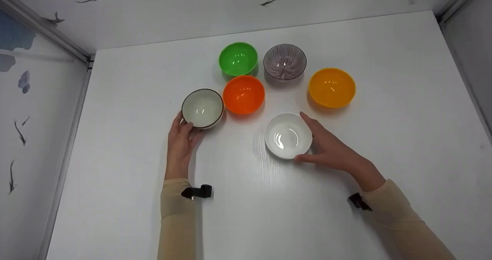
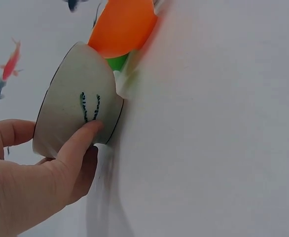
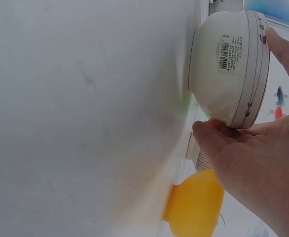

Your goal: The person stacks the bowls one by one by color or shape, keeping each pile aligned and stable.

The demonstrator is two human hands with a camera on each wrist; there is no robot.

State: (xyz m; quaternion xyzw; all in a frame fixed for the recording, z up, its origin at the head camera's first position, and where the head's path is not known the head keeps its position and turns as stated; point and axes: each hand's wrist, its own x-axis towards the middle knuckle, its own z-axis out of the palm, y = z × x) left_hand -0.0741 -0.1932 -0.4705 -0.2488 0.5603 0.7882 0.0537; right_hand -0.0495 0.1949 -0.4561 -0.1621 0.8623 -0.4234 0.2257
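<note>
In the head view my left hand [image 1: 180,142] holds an off-white bowl [image 1: 203,108] with a thin dark rim, upright at the near left of the group. The left wrist view shows dark dotted lines on this bowl's [image 2: 73,98] side, with one digit on its wall and another at the rim. My right hand [image 1: 330,148] spans the right side of a white bowl [image 1: 286,135], thumb and fingers set apart along its edge. A barcode label and a patterned band show on this bowl's [image 3: 233,64] outer wall in the right wrist view.
An orange bowl [image 1: 244,94] stands right beside the off-white one. Behind are a green bowl [image 1: 238,59] and a ribbed purplish clear bowl [image 1: 285,62]. A yellow bowl [image 1: 332,87] stands farther right. All are on a white table [image 1: 246,214] backed by a printed wall panel [image 1: 215,10].
</note>
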